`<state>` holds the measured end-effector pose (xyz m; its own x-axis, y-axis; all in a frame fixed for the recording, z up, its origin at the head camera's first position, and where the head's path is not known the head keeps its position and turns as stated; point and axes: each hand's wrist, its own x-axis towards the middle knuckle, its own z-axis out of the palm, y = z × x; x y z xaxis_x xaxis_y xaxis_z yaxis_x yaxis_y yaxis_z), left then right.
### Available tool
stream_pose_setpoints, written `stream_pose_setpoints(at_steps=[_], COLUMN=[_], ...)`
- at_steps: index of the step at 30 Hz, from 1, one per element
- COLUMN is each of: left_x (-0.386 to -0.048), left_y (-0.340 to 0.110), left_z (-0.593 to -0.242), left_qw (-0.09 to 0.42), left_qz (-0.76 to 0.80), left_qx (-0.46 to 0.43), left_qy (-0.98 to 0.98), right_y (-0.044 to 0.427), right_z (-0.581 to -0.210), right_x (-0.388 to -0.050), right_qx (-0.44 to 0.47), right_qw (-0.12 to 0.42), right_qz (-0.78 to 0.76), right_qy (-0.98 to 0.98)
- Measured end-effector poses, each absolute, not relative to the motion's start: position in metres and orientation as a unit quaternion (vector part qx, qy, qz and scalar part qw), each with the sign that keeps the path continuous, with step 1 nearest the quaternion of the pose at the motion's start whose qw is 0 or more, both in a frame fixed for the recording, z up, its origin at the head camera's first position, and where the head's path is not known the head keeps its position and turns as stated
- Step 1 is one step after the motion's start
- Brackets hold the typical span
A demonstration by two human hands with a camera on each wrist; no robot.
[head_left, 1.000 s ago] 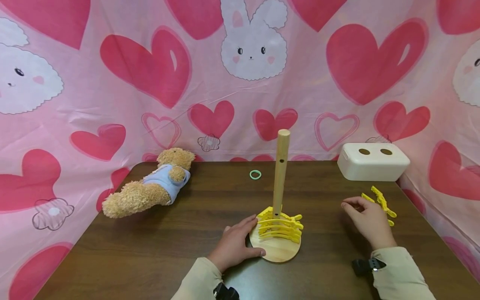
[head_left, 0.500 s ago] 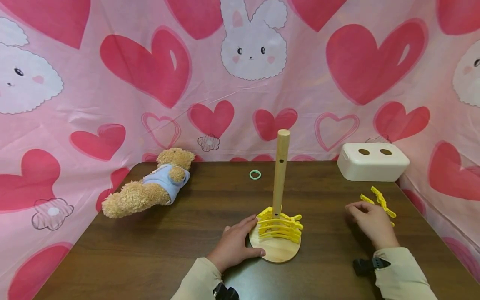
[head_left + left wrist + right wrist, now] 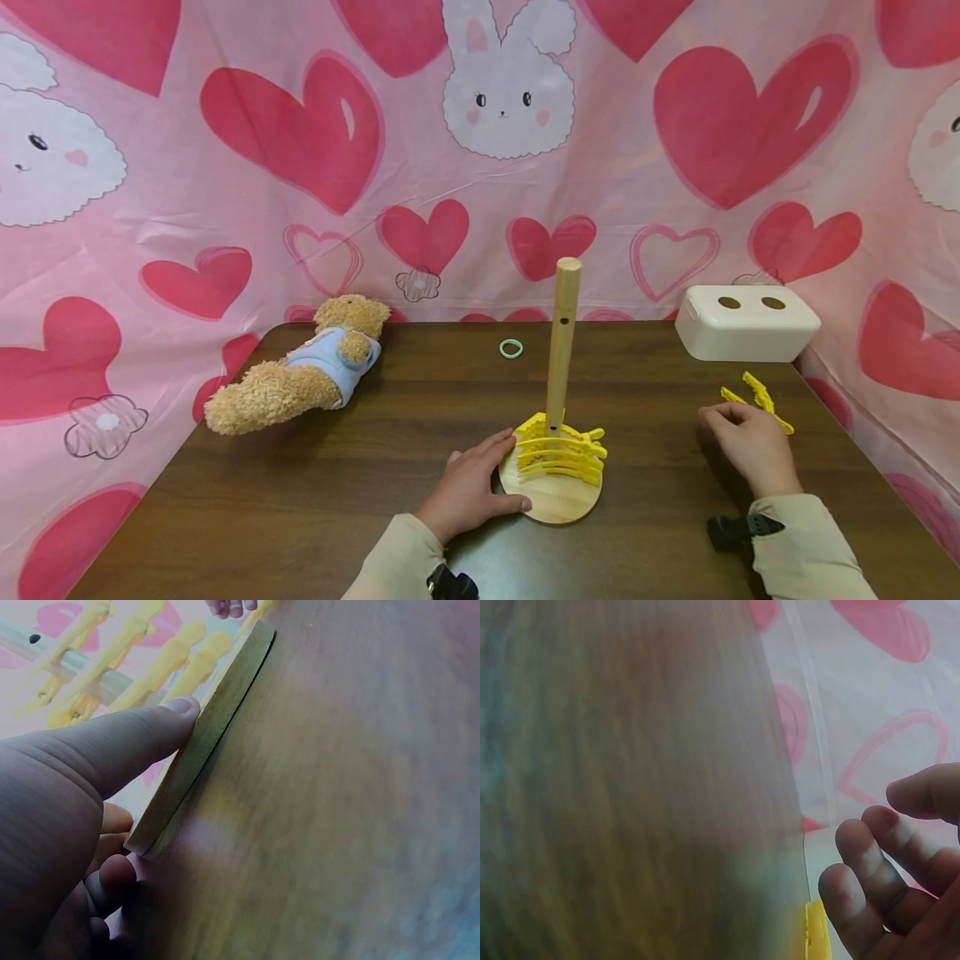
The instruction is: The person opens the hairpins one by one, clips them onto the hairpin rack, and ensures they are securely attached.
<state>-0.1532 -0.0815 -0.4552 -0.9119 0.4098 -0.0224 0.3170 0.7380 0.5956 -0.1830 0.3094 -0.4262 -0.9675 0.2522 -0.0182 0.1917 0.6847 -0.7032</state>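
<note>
A wooden stand (image 3: 558, 504) with a round base and an upright pole stands near the table's middle. Several slim yellow plastic pieces (image 3: 561, 458) lie stacked about the foot of the pole. My left hand (image 3: 472, 487) holds the left rim of the base; in the left wrist view its thumb (image 3: 157, 727) presses the base edge (image 3: 217, 712). To the right, my right hand (image 3: 750, 442) hovers beside loose yellow pieces (image 3: 759, 392), partly hiding them. The right wrist view shows its fingers (image 3: 855, 844) loosely bent, nothing between them and the thumb, with a yellow piece (image 3: 817, 934) beyond.
A teddy bear (image 3: 322, 367) in a blue shirt lies at the left. Behind the stand is a small green ring (image 3: 511, 349). At the back right corner sits a white box (image 3: 746, 329) with two holes. A heart-patterned cloth (image 3: 427, 242) hangs behind the table.
My right hand has shifted slightly right, nearer the loose yellow pieces, and covers more of them. My left hand and the stand have stayed in place.
</note>
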Motion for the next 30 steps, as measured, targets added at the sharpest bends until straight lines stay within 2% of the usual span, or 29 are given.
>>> stream_pose_setpoints(at_steps=[13,19,21,24,30], left_x=[-0.155,-0.154,-0.154,-0.154,-0.154], left_y=[-0.083,-0.082,-0.082,-0.082,-0.083], left_z=[-0.457,-0.456,-0.456,-0.457,-0.458], left_qw=[0.079,0.077,0.076,0.074,0.072], left_qz=[0.301,0.299,0.299,0.301,0.302], left_qx=[0.198,0.2,0.2,0.2,0.199], left_qy=[0.93,0.93,0.93,0.93,0.929], right_y=[0.297,0.3,0.308,0.321,0.347], right_z=[-0.432,-0.433,-0.433,-0.431,-0.428], right_x=[-0.186,-0.184,-0.183,-0.183,-0.185], right_qx=[-0.074,-0.124,-0.125,-0.127,-0.143], right_qw=[0.037,0.118,0.13,0.109,0.005], right_qz=[0.407,0.396,0.368,0.336,0.304], right_qy=[-0.91,-0.902,-0.912,-0.927,-0.942])
